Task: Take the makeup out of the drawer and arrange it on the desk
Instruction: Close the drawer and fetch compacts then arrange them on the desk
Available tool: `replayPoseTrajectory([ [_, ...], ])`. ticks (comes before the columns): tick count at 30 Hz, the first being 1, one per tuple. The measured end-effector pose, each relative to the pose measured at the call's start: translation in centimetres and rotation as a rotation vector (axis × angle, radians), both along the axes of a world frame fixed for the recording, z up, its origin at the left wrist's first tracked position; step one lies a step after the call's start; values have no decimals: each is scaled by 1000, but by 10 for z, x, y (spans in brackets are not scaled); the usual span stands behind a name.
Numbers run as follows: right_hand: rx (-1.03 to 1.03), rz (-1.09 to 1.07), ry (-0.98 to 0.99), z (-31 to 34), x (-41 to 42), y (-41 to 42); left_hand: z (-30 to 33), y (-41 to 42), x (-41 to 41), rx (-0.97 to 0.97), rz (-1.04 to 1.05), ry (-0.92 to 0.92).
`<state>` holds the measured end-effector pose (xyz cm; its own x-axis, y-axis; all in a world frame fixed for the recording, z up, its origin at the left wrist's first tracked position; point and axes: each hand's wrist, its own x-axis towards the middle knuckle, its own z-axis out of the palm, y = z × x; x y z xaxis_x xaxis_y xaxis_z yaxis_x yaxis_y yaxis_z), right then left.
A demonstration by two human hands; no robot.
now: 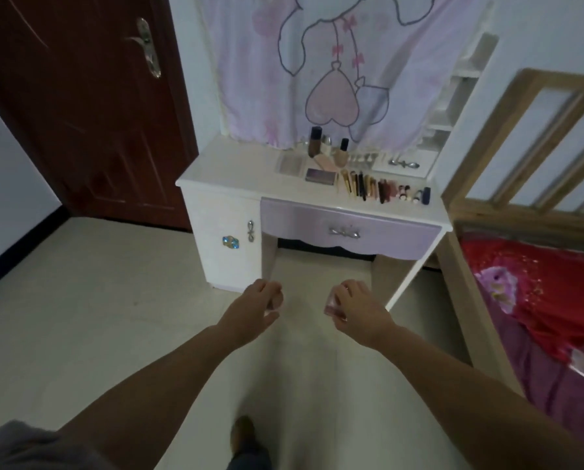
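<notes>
The right hand (355, 307) curls its fingers (338, 295) round a small pink translucent object (333, 305); the left hand (255, 305), fingers loosely curled, holds nothing discernible, beyond them the closed lilac drawer (350, 232).

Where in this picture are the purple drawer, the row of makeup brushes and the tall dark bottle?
purple drawer (317, 222): head view, on its front panel left of the handle.
row of makeup brushes (362, 185): head view, mid-row on the desktop.
tall dark bottle (315, 141): head view, on its body.

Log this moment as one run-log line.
drawer: closed | desk: makeup row laid out | right hand: holds small pink item | left hand: loosely curled, seems empty | both short of desk
</notes>
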<state>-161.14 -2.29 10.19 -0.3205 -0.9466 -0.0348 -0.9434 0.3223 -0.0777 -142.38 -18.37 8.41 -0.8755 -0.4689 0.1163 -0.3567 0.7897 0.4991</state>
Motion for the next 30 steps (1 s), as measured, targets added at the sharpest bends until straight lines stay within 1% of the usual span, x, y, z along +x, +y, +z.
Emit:
replayPoseTrajectory([
  [6,-28,31,6,-16,-75,-136,-11,-129,-74,15,39,-36],
  [9,-11,-2,-25,-17,-110,-206,-7,-201,-108,27,20,-59],
  [11,-44,-48,-44,-12,-131,-253,0,-252,-130,8,-12,-73],
  [14,-85,-104,-101,-8,-156,-312,8,-322,-162,28,18,-74],
  [19,-67,-118,-132,-13,-208,-397,1,-400,-220,52,21,-104],
  [24,-84,-66,-135,-25,-273,-485,-14,-473,-286,63,64,-131],
  [30,9,8,-111,-45,-347,-596,-26,-561,-361,100,149,-183],
])
